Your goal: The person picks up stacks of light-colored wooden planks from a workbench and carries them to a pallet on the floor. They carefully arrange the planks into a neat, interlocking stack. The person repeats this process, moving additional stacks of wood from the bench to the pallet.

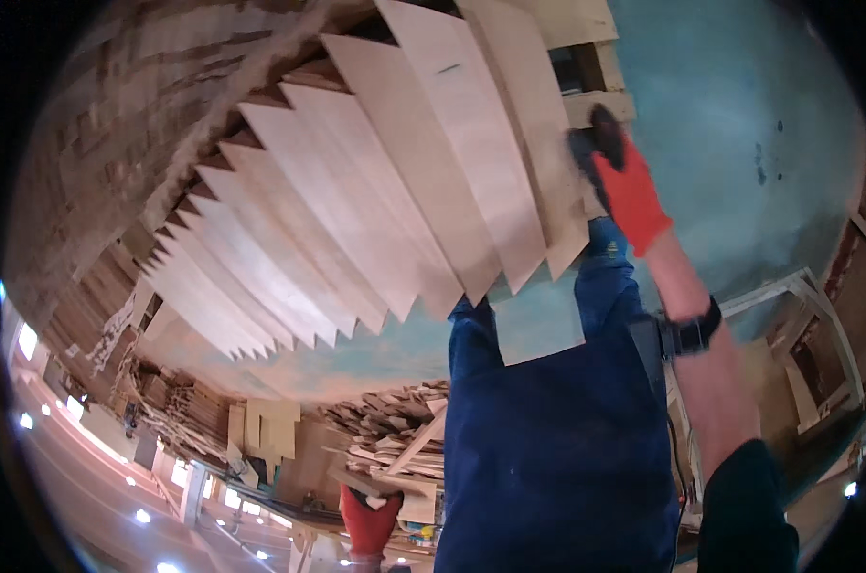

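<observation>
A long row of pale thin wooden boards (385,172) lies overlapped like fanned slats, their pointed ends towards me. My right hand (633,191), in a red glove with dark fingers, is stretched out beside the right end of the row. Its fingers look apart and are blurred by motion; I see nothing held in them. Low in the view, left of my dark blue apron (557,458), my left hand (368,520) wears a similar red glove. Its dark fingers are curled by a small pale piece, and I cannot make out what they hold.
Pale wooden blocks (600,108) are stacked beyond my right hand. A worn blue-green floor (738,143) spreads to the right. Heaped wood offcuts (395,430) lie behind my left hand. A pale frame (829,315) stands at the right. My legs (609,286) are close to the boards.
</observation>
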Motion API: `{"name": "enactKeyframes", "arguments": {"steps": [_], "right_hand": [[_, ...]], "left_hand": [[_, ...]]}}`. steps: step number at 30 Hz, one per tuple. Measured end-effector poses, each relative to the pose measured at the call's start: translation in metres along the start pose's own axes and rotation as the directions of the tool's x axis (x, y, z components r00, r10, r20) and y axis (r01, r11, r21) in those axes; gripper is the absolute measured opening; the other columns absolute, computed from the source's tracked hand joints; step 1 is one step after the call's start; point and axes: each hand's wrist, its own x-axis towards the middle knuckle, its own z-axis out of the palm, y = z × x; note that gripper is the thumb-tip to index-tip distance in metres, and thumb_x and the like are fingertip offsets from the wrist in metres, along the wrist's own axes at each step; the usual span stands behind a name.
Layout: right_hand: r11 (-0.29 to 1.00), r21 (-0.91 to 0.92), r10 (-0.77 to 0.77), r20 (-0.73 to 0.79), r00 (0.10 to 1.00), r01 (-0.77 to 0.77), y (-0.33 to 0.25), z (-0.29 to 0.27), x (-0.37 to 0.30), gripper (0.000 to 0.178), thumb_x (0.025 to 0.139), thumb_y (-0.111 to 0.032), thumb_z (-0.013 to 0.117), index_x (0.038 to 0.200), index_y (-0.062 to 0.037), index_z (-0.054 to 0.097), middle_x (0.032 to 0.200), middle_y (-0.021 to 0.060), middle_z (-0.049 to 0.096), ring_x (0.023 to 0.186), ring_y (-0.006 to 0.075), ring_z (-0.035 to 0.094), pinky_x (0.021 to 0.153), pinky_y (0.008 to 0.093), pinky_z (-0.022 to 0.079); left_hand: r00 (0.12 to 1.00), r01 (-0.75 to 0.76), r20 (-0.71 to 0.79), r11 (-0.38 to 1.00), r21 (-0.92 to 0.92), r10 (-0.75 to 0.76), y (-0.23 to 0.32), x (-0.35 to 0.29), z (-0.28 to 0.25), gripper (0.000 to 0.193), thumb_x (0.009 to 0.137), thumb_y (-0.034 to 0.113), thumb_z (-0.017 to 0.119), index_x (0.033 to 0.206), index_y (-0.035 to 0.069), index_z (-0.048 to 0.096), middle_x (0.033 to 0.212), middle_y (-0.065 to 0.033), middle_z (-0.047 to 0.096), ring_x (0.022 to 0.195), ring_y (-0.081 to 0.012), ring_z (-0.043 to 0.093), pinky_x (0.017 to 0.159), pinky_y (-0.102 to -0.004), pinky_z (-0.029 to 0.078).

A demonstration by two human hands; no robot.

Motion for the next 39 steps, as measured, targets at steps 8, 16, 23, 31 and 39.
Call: {"name": "enactKeyframes", "arguments": {"steps": [8, 16, 23, 31, 39], "right_hand": [[0.910, 0.016, -0.293, 0.731, 0.616, 0.414, -0.107, 0.024, -0.192, 0.089, 0.067, -0.035, 0.083, 0.142, -0.0059, 0.046, 0.144, 0.0206, 0.046, 0.133, 0.0357, 0.046, 0.111, 0.0466, 0.036], [0.945, -0.074, -0.263, 0.405, 0.876, 0.319, -0.091, 0.037, -0.210, 0.073, 0.069, -0.024, 0.080, 0.135, -0.0065, 0.053, 0.126, 0.0185, 0.060, 0.117, 0.0350, 0.059, 0.097, 0.0455, 0.049], [0.989, -0.116, -0.115, -0.172, 0.978, 0.096, -0.067, -0.010, -0.057, 0.047, 0.087, -0.015, 0.066, 0.131, -0.0023, 0.057, 0.111, 0.0217, 0.068, 0.103, 0.0352, 0.067, 0.089, 0.0399, 0.052], [0.934, -0.308, 0.137, -0.163, 0.977, -0.182, -0.040, 0.041, -0.039, 0.052, 0.095, -0.029, 0.058, 0.139, -0.0040, 0.048, 0.120, 0.0239, 0.064, 0.109, 0.0403, 0.062, 0.094, 0.0452, 0.049], [0.943, -0.253, 0.202, -0.080, 0.976, -0.216, -0.069, 0.048, -0.048, 0.079, 0.085, -0.035, 0.073, 0.145, 0.0018, 0.038, 0.140, 0.0225, 0.052, 0.122, 0.0372, 0.056, 0.102, 0.0430, 0.045]], "left_hand": [[0.872, -0.480, -0.160, 0.873, -0.088, 0.463, 0.168, 0.024, -0.015, 0.079, 0.061, 0.013, 0.088, 0.127, -0.002, 0.046, 0.111, -0.0151, 0.059, 0.105, -0.0291, 0.061, 0.095, -0.0421, 0.047], [0.963, -0.156, -0.009, 0.532, -0.832, 0.269, 0.218, 0.035, -0.014, 0.084, 0.077, 0.006, 0.077, 0.147, -0.001, 0.029, 0.139, -0.0161, 0.044, 0.125, -0.0246, 0.051, 0.108, -0.0396, 0.039], [0.932, -0.258, 0.246, 0.964, -0.069, 0.267, 0.087, 0.027, 0.076, 0.088, 0.081, 0.034, 0.073, 0.148, -0.004, 0.030, 0.149, -0.0294, 0.035, 0.138, -0.0442, 0.037, 0.112, -0.0458, 0.036], [0.950, -0.185, 0.269, 0.981, 0.065, 0.161, 0.041, -0.015, 0.152, 0.089, 0.078, 0.039, 0.076, 0.147, 0.001, 0.034, 0.139, -0.0316, 0.038, 0.130, -0.0483, 0.040, 0.108, -0.0516, 0.037], [0.950, -0.173, 0.267, 0.985, 0.010, 0.164, 0.047, -0.004, 0.146, 0.084, 0.078, 0.038, 0.076, 0.144, 0.001, 0.038, 0.138, -0.0297, 0.038, 0.129, -0.0468, 0.040, 0.109, -0.0511, 0.036]]}}
